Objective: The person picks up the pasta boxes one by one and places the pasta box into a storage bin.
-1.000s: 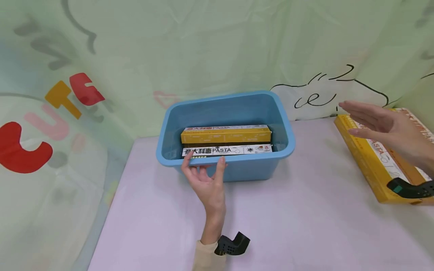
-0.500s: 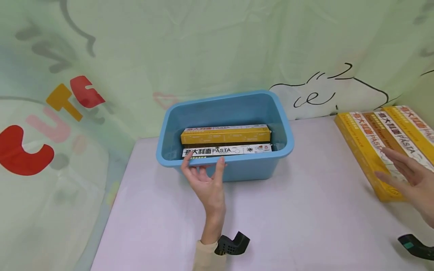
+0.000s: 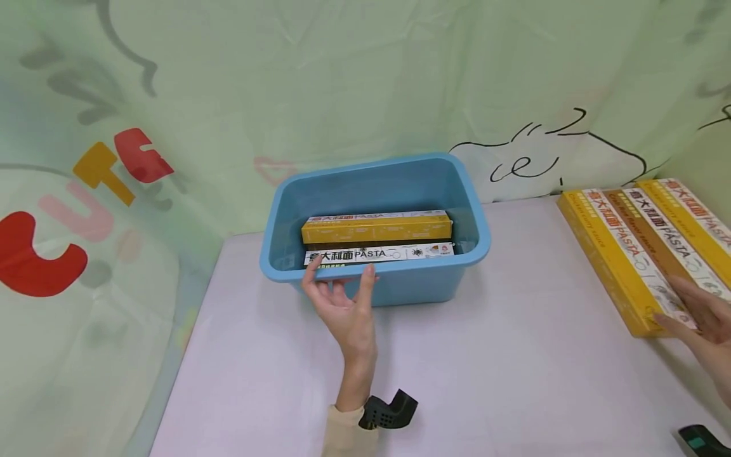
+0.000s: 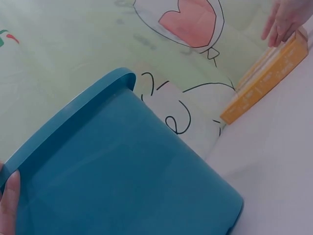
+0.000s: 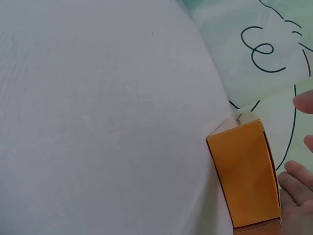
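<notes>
My left hand (image 3: 345, 320) grips the near rim of a blue plastic bin (image 3: 411, 291), its thumb (image 4: 10, 196) showing at the rim in the left wrist view. Inside the bin lie a yellow pasta box (image 3: 377, 231) and, nearer, a pasta box with a white printed face (image 3: 400, 252). At the right, my right hand (image 3: 705, 330) hovers with loosely spread fingers at the near end of a row of pasta boxes. That row holds a yellow box (image 3: 599, 254), a brown one (image 3: 639, 222) and another yellow one (image 3: 685, 203). The right wrist view shows an orange box end (image 5: 247, 174) beside the fingers.
A pale cloth-covered table (image 3: 514, 355) carries the bin and the boxes. Behind it hangs a light green printed curtain (image 3: 365, 82), which also runs along the left side. Black wrist straps (image 3: 388, 411) are worn on both arms.
My right hand has come down and toward me, from over the far part of the box row to its near end. The left hand keeps its hold on the bin.
</notes>
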### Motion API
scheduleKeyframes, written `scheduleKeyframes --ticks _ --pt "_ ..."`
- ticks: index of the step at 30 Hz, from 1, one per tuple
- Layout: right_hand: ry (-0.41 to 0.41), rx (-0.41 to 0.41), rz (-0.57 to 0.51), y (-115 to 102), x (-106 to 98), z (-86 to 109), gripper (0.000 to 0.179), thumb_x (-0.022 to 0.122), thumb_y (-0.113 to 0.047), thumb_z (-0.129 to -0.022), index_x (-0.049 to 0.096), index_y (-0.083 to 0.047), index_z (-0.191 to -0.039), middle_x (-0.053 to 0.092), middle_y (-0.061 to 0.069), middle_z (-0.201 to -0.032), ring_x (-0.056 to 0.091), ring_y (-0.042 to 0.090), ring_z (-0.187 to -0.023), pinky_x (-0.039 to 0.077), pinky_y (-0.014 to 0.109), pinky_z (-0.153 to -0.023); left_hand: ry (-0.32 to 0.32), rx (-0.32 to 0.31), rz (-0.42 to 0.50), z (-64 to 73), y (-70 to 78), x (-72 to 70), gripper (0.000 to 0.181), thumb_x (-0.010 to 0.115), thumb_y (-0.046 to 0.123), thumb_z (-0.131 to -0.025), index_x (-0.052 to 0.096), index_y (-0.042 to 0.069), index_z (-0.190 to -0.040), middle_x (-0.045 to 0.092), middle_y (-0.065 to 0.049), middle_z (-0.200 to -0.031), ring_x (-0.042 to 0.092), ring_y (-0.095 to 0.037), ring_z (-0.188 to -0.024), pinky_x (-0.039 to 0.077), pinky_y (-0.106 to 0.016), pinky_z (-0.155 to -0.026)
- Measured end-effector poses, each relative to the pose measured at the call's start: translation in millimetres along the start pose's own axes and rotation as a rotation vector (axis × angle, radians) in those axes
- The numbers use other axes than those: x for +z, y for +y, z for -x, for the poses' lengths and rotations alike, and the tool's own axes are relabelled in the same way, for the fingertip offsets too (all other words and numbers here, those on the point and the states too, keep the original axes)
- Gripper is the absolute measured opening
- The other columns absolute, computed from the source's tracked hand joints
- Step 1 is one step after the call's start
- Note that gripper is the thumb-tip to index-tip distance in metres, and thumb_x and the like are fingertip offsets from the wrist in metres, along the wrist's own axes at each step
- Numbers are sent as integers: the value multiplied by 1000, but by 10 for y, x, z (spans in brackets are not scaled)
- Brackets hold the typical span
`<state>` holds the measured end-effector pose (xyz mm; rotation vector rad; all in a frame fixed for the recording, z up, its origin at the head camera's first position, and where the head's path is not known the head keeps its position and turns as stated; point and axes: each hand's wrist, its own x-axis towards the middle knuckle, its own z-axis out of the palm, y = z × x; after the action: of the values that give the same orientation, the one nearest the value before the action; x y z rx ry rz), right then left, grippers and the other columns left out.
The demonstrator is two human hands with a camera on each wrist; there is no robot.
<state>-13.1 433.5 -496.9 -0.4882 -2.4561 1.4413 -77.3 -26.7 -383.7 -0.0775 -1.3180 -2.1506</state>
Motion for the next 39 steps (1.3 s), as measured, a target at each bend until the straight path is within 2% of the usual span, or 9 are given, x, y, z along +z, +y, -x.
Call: scheduleKeyframes --ticks 9,13,17,19,21,24,25,33,39 --pt "-73 5 -118 -98 8 155 73 51 0 -108 23 -36 -165 14 -23 -169 12 -5 -154 33 -7 -96 2 -6 8 10 2 8 75 75 -10 -87 31 2 -146 46 -17 -141 57 -23 -98 67 -38 -80" --pt "-65 58 -96 -79 125 227 83 58 -6 -106 11 -39 -166 1 -22 -171 3 3 -158 35 -8 -93 0 0 2 6 -2 3 74 75 -10 -88 31 2 -146 46 -17 -140 57 -23 -96 67 -38 -80" --pt "-39 120 -9 -126 212 258 90 62 -20 -106 -1 -43 -165 -3 -15 -173 5 13 -160 29 -4 -104 0 -2 0 2 -8 3 74 75 -9 -88 33 6 -146 46 -17 -140 57 -23 -97 67 -39 -81" --pt "-30 166 87 -203 240 254 93 64 -29 -105 -6 -38 -166 -5 -3 -176 7 27 -160 29 13 -121 0 -4 2 1 -8 3 74 75 -9 -88 32 5 -146 46 -17 -141 57 -23 -98 67 -39 -81" --pt "-20 219 164 -292 268 244 97 66 -34 -103 -7 -31 -167 -6 12 -175 9 42 -156 25 41 -130 1 -6 1 -1 -9 3 75 76 -9 -88 31 3 -147 46 -17 -141 57 -23 -98 67 -40 -82" --pt "-4 273 264 -415 315 230 105 70 -36 -100 -8 -17 -167 -8 29 -170 8 58 -147 14 75 -122 2 -8 1 -2 -5 3 77 76 -9 -88 29 0 -148 46 -17 -142 57 -24 -99 67 -40 -82" --pt "-1 280 283 -445 325 225 107 72 -34 -98 -8 -14 -167 -8 31 -169 8 60 -145 13 77 -121 4 -10 1 -1 -5 4 77 75 -9 -88 28 -1 -148 46 -17 -142 57 -24 -99 67 -39 -81" --pt "74 306 304 -537 421 188 106 73 -34 -97 -2 -12 -168 -1 29 -170 10 55 -151 11 72 -125 1 -10 6 4 1 9 78 75 -10 -87 28 -2 -148 46 -17 -142 58 -25 -100 67 -38 -81" --pt "135 363 251 -600 478 134 96 68 -13 -98 3 -16 -168 3 29 -170 11 52 -153 15 67 -127 5 -8 7 -7 1 10 77 76 -10 -87 30 2 -148 45 -17 -144 57 -25 -100 67 -39 -81"
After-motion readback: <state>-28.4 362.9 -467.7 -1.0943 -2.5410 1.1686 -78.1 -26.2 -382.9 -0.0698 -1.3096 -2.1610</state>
